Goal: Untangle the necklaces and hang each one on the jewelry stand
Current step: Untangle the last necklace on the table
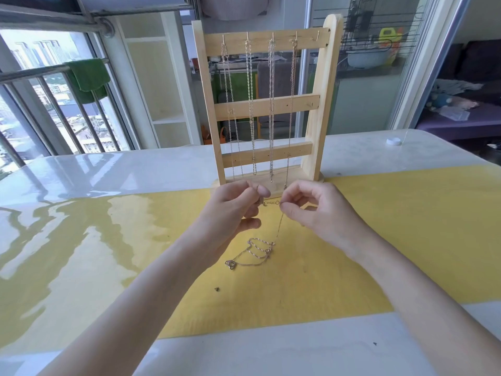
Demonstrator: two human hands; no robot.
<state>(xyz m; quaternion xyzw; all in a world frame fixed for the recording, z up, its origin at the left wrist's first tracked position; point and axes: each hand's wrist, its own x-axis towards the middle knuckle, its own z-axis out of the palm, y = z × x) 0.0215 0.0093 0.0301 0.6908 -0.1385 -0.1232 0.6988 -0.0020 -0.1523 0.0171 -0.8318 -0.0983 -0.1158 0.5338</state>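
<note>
A thin gold chain necklace [254, 252] lies coiled on the glossy yellow table mat [379, 240]. Its clasp end is pinched taut between the left hand [235, 204] and right hand [314, 207]. At twelve o'clock stands a pale wooden jewelry stand [322, 104], four chains [250, 104] hanging.

The left hand [235, 204] and the right hand [311, 206] are pinching a thin necklace [260, 251] end between them; the rest is lying on the yellow mat [379, 240]. At 12 o'clock the wooden stand [267, 107] is holding four chains.
</note>
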